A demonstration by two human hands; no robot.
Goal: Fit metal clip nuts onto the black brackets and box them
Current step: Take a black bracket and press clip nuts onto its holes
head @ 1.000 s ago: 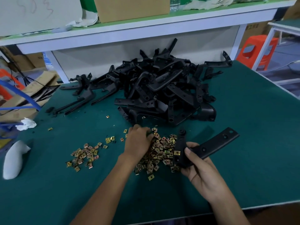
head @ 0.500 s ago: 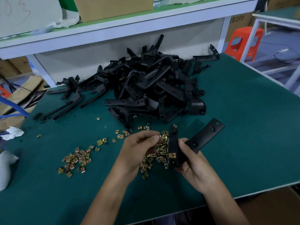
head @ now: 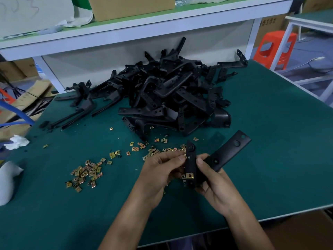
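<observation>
My right hand (head: 215, 184) grips an L-shaped black bracket (head: 225, 153) above the green table; one brass clip nut (head: 189, 176) sits on its short arm. My left hand (head: 160, 170) pinches another clip nut (head: 184, 156) between thumb and fingertip and presses it against the short arm's left edge. Loose clip nuts lie under the hands (head: 158, 150) and in a second patch (head: 84, 175) to the left. A large heap of black brackets (head: 171, 98) fills the table's far middle.
The green table (head: 270, 159) has its front edge near my forearms. A white soft object (head: 7, 181) and crumpled paper (head: 18, 141) lie at the left edge. A white shelf (head: 144, 31) with a cardboard box (head: 131, 6) runs behind; an orange stool (head: 275, 47) stands at right.
My left hand lifted out of the clip nut pile with one nut and brought it to the bracket. My right hand raised and turned the bracket toward it.
</observation>
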